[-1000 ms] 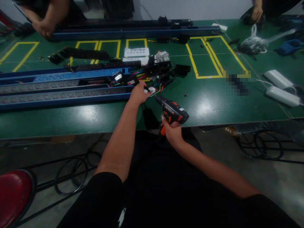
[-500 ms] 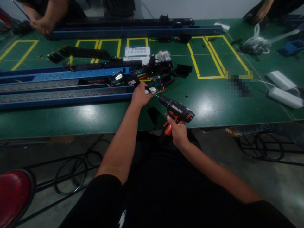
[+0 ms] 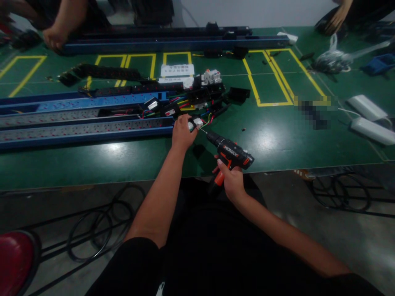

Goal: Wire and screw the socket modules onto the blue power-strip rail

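Note:
My right hand (image 3: 233,176) is wrapped round the handle of a black and orange cordless drill (image 3: 231,150). The drill's thin bit points up and left, its tip close to a small white electrical part (image 3: 197,122) with wires on it. My left hand (image 3: 184,130) closes its fingers on that white part, at the right end of the nearest blue power strip rail (image 3: 92,137). Whether the bit touches the part I cannot tell. Loose red, yellow and green wires (image 3: 210,118) and black housings (image 3: 169,110) lie just beyond my left hand.
More rails (image 3: 179,43) lie along the far side, where a co-worker's hand (image 3: 55,39) rests at the left. White blocks (image 3: 375,129), a plastic bag (image 3: 331,59) and a blue bin (image 3: 379,63) are on the right. A red stool (image 3: 17,263) stands at lower left.
The whole view has shifted slightly, so the table sits a little lower. Both hands keep their holds, and the drill stays at the white part. The co-worker's hands at the left have moved apart.

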`<state>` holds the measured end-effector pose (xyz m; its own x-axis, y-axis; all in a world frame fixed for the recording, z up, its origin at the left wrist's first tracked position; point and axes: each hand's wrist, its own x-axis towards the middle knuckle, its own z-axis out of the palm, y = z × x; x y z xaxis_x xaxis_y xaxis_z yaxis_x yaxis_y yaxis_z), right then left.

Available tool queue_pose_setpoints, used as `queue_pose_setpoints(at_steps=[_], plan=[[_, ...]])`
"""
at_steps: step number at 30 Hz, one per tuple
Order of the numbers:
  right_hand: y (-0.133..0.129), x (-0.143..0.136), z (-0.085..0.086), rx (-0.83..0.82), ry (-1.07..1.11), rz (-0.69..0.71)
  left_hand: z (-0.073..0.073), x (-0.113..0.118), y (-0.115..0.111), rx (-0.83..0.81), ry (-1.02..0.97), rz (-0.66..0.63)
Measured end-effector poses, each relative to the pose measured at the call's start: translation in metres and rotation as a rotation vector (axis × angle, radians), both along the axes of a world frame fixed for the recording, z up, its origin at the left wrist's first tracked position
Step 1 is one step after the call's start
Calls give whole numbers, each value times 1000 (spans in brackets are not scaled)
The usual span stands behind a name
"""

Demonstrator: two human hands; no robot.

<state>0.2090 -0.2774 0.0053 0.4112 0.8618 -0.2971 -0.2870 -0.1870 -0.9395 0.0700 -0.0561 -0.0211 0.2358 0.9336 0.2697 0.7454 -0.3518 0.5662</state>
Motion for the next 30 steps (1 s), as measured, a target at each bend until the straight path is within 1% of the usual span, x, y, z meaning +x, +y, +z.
queue_pose_setpoints(at_steps=[3,7,9,13,19,24,30], plan=[[-3,-6,-3,14,-48,31,1,1,1,4,8,0],[-8,-11,-5,72,-198,183,1,0,3,-12,-5,-13],[-10,-12,-6,70,-249,220,1,0,4,-15,-11,-15],[-8,-12,-7,24,-268,217,1,0,5,4,5,-5],[-6,-9,0,49,-272,220,2,-3,6,5,22,-15],[-3,0,5,67,-187,151,2,-7,6,-13,28,-59],[-10,9,1,75,-135,122,2,-8,6,-14,41,-70]])
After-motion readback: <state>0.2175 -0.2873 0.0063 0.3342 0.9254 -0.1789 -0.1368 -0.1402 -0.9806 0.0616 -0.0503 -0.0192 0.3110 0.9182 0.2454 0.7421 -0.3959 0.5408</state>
